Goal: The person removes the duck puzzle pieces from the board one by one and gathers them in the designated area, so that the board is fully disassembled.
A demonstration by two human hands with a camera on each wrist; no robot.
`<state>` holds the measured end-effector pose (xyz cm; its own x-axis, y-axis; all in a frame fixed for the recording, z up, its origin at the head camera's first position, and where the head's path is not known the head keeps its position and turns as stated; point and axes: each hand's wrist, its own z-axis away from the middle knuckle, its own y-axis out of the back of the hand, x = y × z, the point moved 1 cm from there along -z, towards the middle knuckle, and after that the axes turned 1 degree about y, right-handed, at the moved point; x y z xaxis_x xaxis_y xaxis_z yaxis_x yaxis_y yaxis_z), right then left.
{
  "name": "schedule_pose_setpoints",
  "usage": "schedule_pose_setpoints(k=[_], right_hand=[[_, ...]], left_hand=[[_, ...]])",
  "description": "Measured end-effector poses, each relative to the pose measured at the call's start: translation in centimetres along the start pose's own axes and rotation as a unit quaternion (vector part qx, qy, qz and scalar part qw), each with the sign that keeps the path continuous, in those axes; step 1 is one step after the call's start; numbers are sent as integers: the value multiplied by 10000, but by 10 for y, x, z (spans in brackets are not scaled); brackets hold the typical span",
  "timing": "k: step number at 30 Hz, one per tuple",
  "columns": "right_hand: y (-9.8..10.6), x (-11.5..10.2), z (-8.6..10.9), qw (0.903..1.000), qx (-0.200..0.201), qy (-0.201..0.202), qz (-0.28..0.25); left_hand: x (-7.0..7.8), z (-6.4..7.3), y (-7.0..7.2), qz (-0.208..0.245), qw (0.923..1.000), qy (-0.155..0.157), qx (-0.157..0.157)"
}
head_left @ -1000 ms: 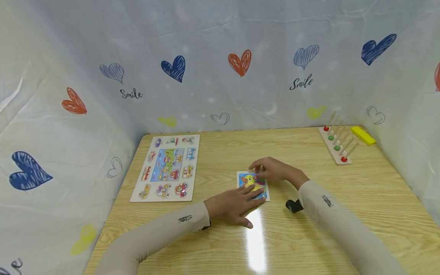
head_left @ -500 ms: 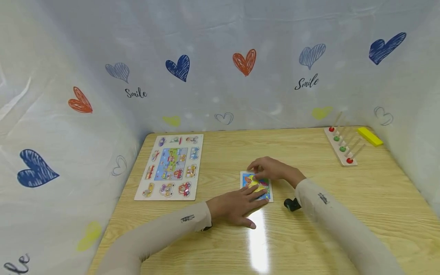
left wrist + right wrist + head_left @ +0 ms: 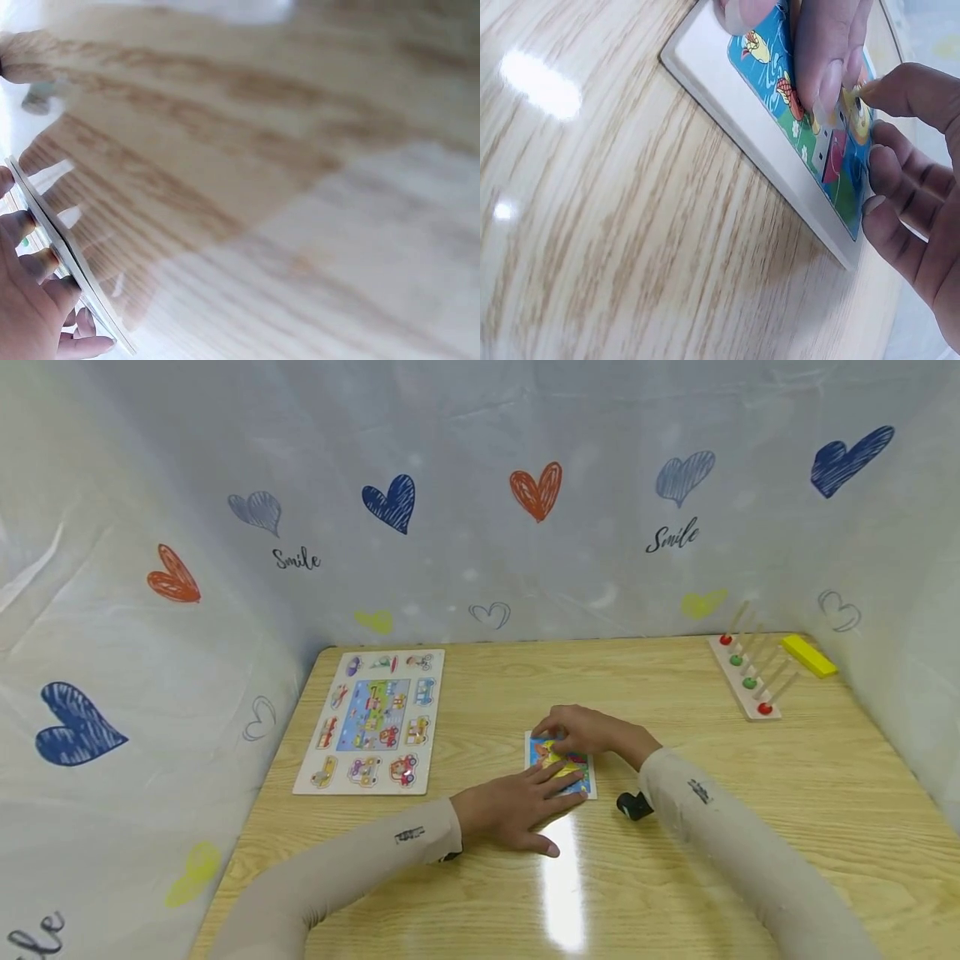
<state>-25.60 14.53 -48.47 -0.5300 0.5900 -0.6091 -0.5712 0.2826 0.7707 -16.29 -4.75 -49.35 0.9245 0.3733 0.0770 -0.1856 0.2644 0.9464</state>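
Observation:
A small square picture puzzle with a yellow duck on blue and a white frame lies on the wooden table. My left hand lies over its near left part, fingers spread and pressing on the picture. In the left wrist view these fingers rest along the puzzle's edge. My right hand arches over the far side with bent fingers. In the right wrist view, one fingertip of it touches the duck, while the other fingertips stand at the far edge. Both hands cover part of the picture.
A larger vehicle puzzle board lies at the left. At the far right stands a peg board with red and green beads, beside a yellow block. A printed curtain encloses the table's back and sides.
My right hand has shifted slightly left over the puzzle's far edge, with its fingers more over the duck. The left hand keeps its place on the picture. The head view has shifted a little.

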Motion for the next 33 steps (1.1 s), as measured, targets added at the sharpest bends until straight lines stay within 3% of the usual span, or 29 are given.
schedule_pose_setpoints(k=[10, 33], right_hand=[[0, -4, -2, 9999, -3, -89, 105], [-5, -13, 2, 9976, -104, -510, -461]], left_hand=[[-2, -1, 0, 9, 10000, -6, 6], [-2, -1, 0, 316, 9994, -1, -145]])
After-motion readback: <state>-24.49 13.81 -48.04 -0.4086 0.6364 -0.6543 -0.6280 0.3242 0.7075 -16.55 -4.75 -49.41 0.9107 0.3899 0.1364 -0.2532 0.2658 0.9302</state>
